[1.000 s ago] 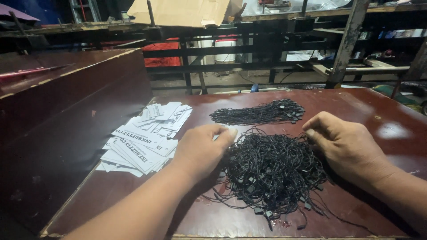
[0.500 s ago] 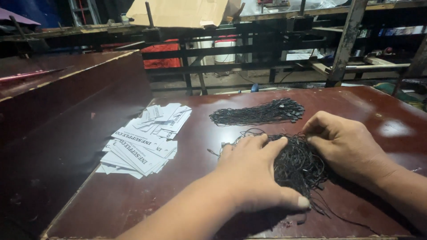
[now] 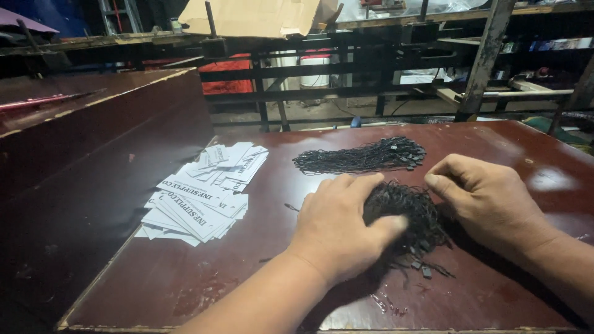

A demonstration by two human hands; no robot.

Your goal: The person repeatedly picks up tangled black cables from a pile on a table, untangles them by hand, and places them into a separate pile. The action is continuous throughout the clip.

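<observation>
Since a moment ago your left hand [image 3: 343, 226] is sliding over the tangled heap of thin black cords [image 3: 405, 216] mid-table, pressing it flat, while your right hand [image 3: 489, 198] is pinching its far edge, steadying strands.

Dark red table [image 3: 507, 297], metal racks [image 3: 383, 68] (dim)

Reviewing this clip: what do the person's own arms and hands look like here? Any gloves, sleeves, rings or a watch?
Both hands are bare: no gloves on the left hand or the right hand. No ring shows on the visible fingers, and neither wrist carries a watch or band. The forearms are uncovered as far as the frame shows, with no sleeve edge in view. No markings or tape are visible.
</observation>
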